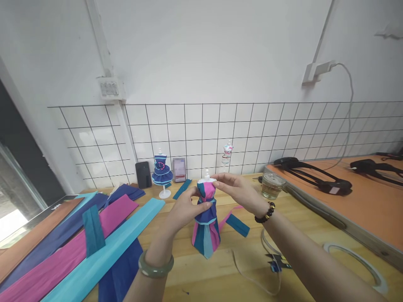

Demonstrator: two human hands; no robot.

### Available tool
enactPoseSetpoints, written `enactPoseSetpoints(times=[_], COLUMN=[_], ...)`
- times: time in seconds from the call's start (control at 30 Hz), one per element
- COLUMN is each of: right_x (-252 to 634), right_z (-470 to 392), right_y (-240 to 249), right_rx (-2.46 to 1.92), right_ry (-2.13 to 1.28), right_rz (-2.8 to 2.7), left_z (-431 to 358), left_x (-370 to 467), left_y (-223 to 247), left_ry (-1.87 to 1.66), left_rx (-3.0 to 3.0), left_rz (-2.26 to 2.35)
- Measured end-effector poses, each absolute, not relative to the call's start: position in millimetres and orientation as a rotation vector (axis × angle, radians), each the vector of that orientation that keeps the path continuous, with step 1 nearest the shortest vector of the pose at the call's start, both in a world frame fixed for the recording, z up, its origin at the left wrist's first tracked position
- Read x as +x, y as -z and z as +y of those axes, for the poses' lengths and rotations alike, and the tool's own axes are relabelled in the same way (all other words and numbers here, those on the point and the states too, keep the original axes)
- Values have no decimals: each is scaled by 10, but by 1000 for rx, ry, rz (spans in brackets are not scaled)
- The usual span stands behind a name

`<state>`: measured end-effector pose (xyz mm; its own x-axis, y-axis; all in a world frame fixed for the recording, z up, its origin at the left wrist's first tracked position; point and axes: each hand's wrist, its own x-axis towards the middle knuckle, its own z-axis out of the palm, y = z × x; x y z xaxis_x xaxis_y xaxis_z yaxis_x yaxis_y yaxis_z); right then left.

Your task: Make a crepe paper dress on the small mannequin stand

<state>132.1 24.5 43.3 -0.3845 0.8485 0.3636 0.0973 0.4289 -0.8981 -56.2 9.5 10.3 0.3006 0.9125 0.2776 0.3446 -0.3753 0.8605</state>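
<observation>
A small white dress form [207, 176] stands upright on the wooden table, wearing a doll dress [206, 226] in pink, navy, teal and light blue. My left hand [189, 209] is wrapped round the waist of the dress from the left, its thumb across the front. At the upper right edge of the bodice, my right hand [237, 191] pinches near the shoulder of the form with its fingertips. Just right of the skirt lies a teal fabric piece [238, 225], with a pink strip beside it.
Long fabric strips [126, 228] cover the left side. A navy dress on a stand [163, 174], a phone [143, 175] and a card [179, 170] are at the back. Right are a glass cup [272, 186], scissors [278, 262], cord [252, 280] and an orange board [346, 197].
</observation>
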Motion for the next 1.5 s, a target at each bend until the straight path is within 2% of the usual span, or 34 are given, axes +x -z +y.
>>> enactPoseSetpoints(times=[0.23,0.53,1.03,1.37,1.5], right_x=[1269,1326,1068,1112,1082], right_z=[246,255,176,584,771], right_y=[-411,-408,-800,-833,-770], right_rx=[-801,-766,-976,-908,-924], right_ry=[-1026,-1302,-507,-562,-556], right_rz=[-1747,-1428,-1925,-1787,-1758], left_z=[78,72,81,188,270], left_x=[-564,-572,-577,-810,-865], left_y=[-120,-130,-128,-107,-35], left_ry=[-1055,-1045,-1000,-1377,-1418], left_rx=[1903,1914,1876,1545,1504], left_rz=[1088,1101,1059,1228,1237])
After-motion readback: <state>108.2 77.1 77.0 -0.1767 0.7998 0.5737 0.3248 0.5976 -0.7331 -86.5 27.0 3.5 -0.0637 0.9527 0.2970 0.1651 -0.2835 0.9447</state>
